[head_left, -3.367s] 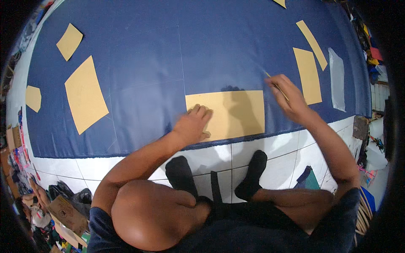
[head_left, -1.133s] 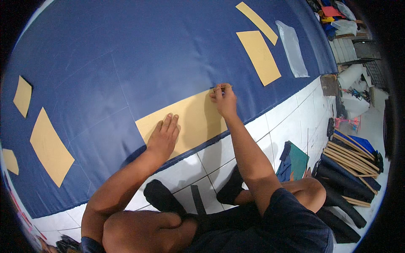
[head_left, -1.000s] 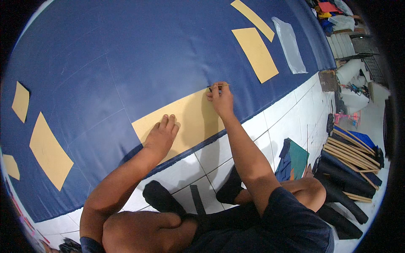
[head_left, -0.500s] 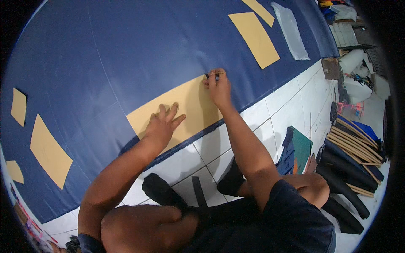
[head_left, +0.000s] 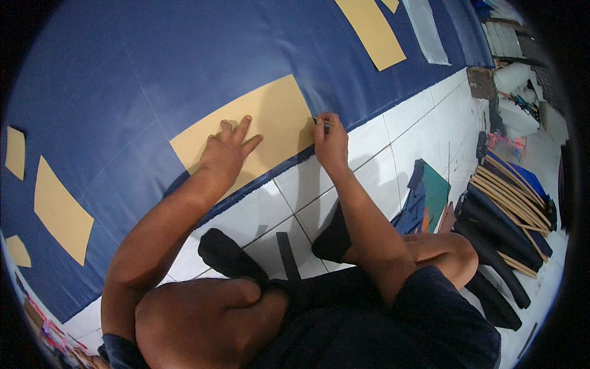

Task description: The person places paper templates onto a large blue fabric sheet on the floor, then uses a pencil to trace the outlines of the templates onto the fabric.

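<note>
Your right hand [head_left: 330, 138] has travelled from the far right corner of the large tan card [head_left: 275, 118] down its right side, and now stands part-way along that edge, nearer to you. It pinches a thin yellowish tool [head_left: 327, 123] between narrowed fingers, the tip at or just beside the card's right edge; you cannot tell from this view whether it touches. Your left hand [head_left: 225, 150] stays on the left part of the card, fingers spread wide, with nothing seen in its grasp.

So the card lies flat between your two hands, under the left one and just to the left of the right one. It rests on the dark blue sheet [head_left: 227, 49], its near edge close to the sheet's own near edge, with a narrow blue strip between. Faint pale lines run over the sheet to the card's left.

Well to the left lie three smaller tan pieces: a leaning four-sided panel [head_left: 64, 212], a small piece [head_left: 15, 152] and a cut-cornered piece [head_left: 18, 251]. Beyond your right hand lie a long tan panel [head_left: 373, 35] and a greyish plastic strip [head_left: 427, 34].
</note>
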A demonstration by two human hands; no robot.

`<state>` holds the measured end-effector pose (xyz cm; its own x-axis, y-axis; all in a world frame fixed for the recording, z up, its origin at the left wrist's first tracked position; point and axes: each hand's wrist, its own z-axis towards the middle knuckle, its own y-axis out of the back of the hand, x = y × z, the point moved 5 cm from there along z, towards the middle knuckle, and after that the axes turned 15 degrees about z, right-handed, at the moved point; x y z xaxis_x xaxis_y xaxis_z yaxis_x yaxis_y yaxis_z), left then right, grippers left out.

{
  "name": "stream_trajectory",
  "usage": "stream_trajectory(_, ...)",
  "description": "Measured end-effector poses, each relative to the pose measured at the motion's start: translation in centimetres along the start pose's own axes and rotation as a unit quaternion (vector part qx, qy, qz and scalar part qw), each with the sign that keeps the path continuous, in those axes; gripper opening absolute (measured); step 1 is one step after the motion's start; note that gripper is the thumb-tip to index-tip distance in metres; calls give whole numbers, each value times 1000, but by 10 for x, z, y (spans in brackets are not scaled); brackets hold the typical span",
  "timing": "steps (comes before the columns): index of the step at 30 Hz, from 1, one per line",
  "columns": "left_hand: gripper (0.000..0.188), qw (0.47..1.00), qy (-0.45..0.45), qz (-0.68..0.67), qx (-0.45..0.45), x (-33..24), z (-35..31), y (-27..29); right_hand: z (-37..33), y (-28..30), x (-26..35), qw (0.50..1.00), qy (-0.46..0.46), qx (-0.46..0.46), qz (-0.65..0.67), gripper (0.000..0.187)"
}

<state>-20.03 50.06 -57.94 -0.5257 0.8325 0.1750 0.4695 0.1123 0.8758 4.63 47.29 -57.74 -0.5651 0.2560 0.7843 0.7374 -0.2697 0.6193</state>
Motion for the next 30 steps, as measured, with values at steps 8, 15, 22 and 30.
stream_trajectory(8,113,1000,-16,-11,15,-1,3,5,-36,16,-42,995,-67,-29,75,18)
stream_trajectory(15,122,999,-23,6,45,1,1,7,-43,15,-37,996,-60,-42,52,17)
stream_trajectory(22,130,999,-16,6,29,1,1,2,-48,20,-42,990,-66,-55,115,17)
stream_trajectory(30,129,999,-32,-11,-8,6,-3,0,-96,-21,24,991,23,84,100,15)
